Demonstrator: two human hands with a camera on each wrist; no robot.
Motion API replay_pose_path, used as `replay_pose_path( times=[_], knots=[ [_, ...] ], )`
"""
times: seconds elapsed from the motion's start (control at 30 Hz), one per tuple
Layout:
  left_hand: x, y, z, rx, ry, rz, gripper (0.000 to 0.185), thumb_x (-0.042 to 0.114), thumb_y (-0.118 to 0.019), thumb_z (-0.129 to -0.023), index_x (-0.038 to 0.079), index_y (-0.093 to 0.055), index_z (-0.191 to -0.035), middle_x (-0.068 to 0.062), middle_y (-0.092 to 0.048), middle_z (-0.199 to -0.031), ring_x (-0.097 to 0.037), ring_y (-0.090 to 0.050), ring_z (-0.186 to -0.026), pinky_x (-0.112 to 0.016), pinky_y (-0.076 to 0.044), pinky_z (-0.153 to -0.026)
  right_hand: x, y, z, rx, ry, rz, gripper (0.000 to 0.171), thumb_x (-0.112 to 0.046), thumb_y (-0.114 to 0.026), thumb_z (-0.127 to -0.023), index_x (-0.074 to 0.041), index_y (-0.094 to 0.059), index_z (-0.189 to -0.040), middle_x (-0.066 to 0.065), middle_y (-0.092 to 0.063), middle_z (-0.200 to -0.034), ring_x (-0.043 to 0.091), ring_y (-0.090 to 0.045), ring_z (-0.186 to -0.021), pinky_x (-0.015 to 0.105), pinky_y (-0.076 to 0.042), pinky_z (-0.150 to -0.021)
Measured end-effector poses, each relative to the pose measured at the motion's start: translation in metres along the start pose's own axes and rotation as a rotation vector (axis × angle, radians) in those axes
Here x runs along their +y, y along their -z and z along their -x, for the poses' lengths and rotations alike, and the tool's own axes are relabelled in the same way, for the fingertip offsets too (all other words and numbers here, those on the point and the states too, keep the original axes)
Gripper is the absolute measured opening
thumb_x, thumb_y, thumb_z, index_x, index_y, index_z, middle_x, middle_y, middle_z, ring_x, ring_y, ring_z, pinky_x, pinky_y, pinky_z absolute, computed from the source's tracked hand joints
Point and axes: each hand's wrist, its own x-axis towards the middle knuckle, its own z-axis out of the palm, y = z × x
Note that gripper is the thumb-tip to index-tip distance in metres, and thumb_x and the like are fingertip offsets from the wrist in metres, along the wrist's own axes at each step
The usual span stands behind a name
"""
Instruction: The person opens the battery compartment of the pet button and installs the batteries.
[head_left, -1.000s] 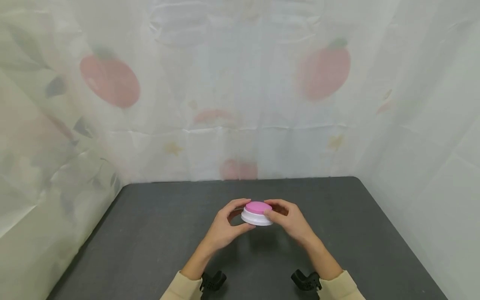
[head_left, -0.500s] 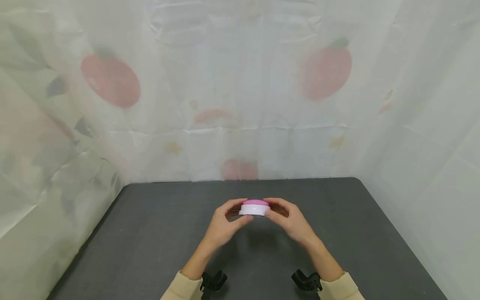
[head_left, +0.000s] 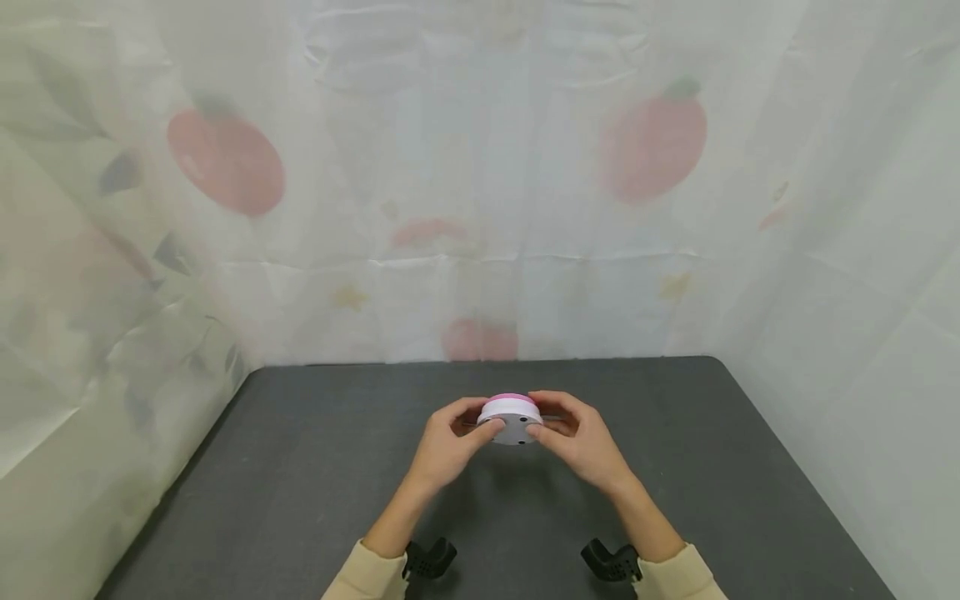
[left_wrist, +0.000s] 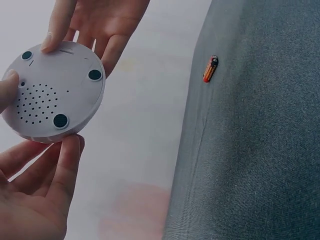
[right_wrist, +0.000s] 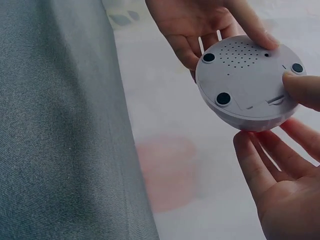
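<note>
A round white push button with a pink top (head_left: 510,407) is held above the dark table between both hands, its underside tipped toward the head camera. My left hand (head_left: 446,446) grips one side, thumb on the underside near the speaker holes. Opposite it, my right hand (head_left: 587,437) holds the other side, thumb beside the battery cover. In the left wrist view the button's base (left_wrist: 65,95) shows dark round feet and a cluster of small holes. From the right wrist view the base (right_wrist: 245,82) also shows a small rectangular cover with a latch slot. Fingers hide part of the pink top.
A small orange-and-black battery (left_wrist: 210,68) lies on the table cloth in the left wrist view. The dark table (head_left: 322,467) has a white patterned curtain (head_left: 480,167) behind and at both sides. Black wrist camera mounts (head_left: 429,558) sit at the beige sleeves.
The button has been tilted: its pink top, facing up a second ago, now turns away and the grey-white underside shows. Both thumbs have moved onto the underside; the arms stay nearly in place.
</note>
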Motion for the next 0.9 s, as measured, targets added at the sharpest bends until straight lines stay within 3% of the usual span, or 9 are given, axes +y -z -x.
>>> replay_pose_path(
  times=[0.2,0.43,0.67,0.9],
  knots=[
    [0.0019,-0.0009,0.0020,-0.013,0.017,-0.008,0.037,0.025,-0.078,-0.092,0.013,-0.069,-0.127,-0.002,-0.070,-0.111,-0.019,-0.068,-0.098,-0.031,-0.056,-0.083,-0.0005,-0.0010,0.0001,0.037,0.020,0.005,0.038,-0.002,-0.072,-0.093,0.000,-0.063,-0.130,0.018,-0.065,-0.122,0.022,-0.067,-0.107,0.028,-0.055,-0.086],
    [0.0011,-0.0009,0.0033,-0.033,0.023,-0.040,0.037,0.029,-0.076,-0.094,0.019,-0.068,-0.128,0.002,-0.069,-0.113,-0.018,-0.067,-0.101,-0.031,-0.056,-0.084,-0.0019,-0.0018,0.0001,0.081,0.007,0.006,0.035,-0.003,-0.072,-0.093,-0.001,-0.066,-0.127,0.017,-0.066,-0.118,0.020,-0.067,-0.104,0.027,-0.056,-0.083],
    [0.0041,-0.0008,0.0032,-0.046,-0.018,-0.060,0.037,0.027,-0.075,-0.095,0.015,-0.067,-0.129,0.000,-0.069,-0.113,-0.018,-0.067,-0.101,-0.032,-0.055,-0.086,-0.0003,-0.0014,0.0002,0.110,-0.003,0.001,0.030,-0.004,-0.070,-0.095,0.000,-0.067,-0.125,0.016,-0.066,-0.115,0.019,-0.065,-0.102,0.027,-0.055,-0.084],
    [0.0053,-0.0005,0.0013,-0.066,-0.099,-0.080,0.045,0.024,-0.074,-0.096,0.020,-0.060,-0.138,0.002,-0.067,-0.117,-0.016,-0.064,-0.108,-0.039,-0.053,-0.092,0.0001,-0.0020,-0.0002,0.152,-0.058,-0.019,0.026,-0.008,-0.069,-0.097,0.000,-0.068,-0.121,0.017,-0.067,-0.113,0.020,-0.065,-0.096,0.029,-0.055,-0.078]
  ],
)
